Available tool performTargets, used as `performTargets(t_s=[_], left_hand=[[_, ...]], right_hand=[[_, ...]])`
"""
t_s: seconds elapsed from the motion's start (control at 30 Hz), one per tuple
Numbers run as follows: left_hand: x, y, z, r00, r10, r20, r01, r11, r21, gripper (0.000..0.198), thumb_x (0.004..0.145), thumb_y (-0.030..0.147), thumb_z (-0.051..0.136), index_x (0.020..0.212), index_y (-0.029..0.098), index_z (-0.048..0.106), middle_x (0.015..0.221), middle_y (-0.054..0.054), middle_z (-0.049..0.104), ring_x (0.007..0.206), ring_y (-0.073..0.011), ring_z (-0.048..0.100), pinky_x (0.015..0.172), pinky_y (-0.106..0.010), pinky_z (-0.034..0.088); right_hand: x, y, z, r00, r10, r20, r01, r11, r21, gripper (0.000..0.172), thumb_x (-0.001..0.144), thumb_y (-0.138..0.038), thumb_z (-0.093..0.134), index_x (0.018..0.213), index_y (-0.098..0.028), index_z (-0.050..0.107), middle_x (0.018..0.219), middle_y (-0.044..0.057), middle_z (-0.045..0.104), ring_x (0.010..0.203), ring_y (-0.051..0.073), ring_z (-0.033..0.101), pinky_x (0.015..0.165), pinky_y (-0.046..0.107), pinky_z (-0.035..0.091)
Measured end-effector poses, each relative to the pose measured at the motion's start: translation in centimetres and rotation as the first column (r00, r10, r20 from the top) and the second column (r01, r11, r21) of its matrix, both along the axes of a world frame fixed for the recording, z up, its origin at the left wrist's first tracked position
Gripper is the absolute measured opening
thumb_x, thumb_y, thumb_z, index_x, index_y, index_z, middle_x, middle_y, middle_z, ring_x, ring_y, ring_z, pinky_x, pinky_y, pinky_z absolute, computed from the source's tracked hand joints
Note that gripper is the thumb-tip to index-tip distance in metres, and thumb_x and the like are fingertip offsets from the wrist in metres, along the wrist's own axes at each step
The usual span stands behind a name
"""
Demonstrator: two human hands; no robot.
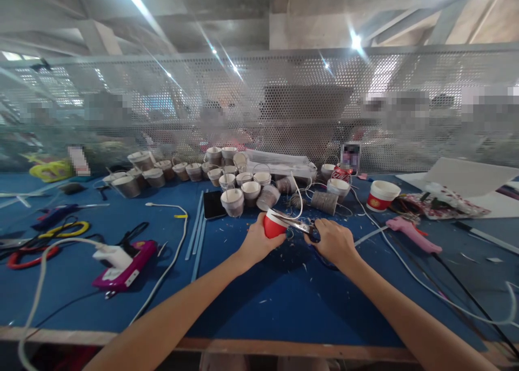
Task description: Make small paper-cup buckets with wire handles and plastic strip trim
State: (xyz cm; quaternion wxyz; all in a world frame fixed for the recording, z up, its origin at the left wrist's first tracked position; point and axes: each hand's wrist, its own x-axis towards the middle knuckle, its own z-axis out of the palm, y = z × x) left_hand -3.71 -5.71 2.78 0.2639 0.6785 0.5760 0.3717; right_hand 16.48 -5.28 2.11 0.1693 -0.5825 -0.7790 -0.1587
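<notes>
My left hand is wrapped around a red paper cup with a white upper edge. In my right hand is a pair of scissors with dark handles, its metal blades reaching to the cup's rim. A thin white strip curls up from the rim above the blades. Just beyond my hands stand several small twine-wrapped cups, some with thin loop handles, and a few lie on their sides. Small white scraps are scattered on the blue table below my hands.
A white-and-red paper cup and a pink glue gun are on the right. Left are a purple power strip, a white cable, clear glue sticks, and a dark phone. A perforated metal screen stands behind.
</notes>
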Motion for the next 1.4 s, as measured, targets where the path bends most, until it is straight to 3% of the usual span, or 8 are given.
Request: performTargets(t_s=[1.0,1.27,1.4], left_hand=[[0.05,-0.11,-0.06,0.998,0.065,-0.020,-0.063,0.996,0.058,0.050,0.063,0.042,0.065,0.102,0.016,0.046,0.081,-0.005,0.062,0.068,-0.0188,0.058,0.062,-0.031,0.045],[0.19,-0.21,0.15,0.993,0.110,-0.051,-0.107,0.993,0.051,0.047,0.063,0.038,0.065,0.101,0.016,0.046,0.081,-0.005,0.061,0.069,-0.0198,0.058,0.062,-0.031,0.044],[0.38,-0.40,-0.11,0.992,0.105,-0.076,-0.098,0.991,0.090,0.049,0.065,0.037,0.064,0.105,0.018,0.046,0.088,-0.006,0.062,0.076,-0.0214,0.060,0.068,-0.032,0.045]], right_hand=[[-0.14,-0.14,0.03,0.999,-0.012,-0.035,0.011,1.000,-0.021,0.027,0.078,-0.040,0.048,0.074,-0.016,0.061,0.071,0.006,0.066,0.066,0.016,0.060,0.053,0.024,0.030],[-0.11,-0.08,-0.11,1.000,-0.015,-0.003,0.015,1.000,-0.016,0.034,0.080,-0.044,0.045,0.076,-0.015,0.061,0.071,0.007,0.066,0.066,0.017,0.061,0.052,0.025,0.030],[-0.16,-0.04,-0.20,1.000,0.004,0.017,-0.004,1.000,-0.008,0.033,0.080,-0.043,0.045,0.080,-0.015,0.061,0.073,0.008,0.065,0.068,0.018,0.061,0.053,0.025,0.032]])
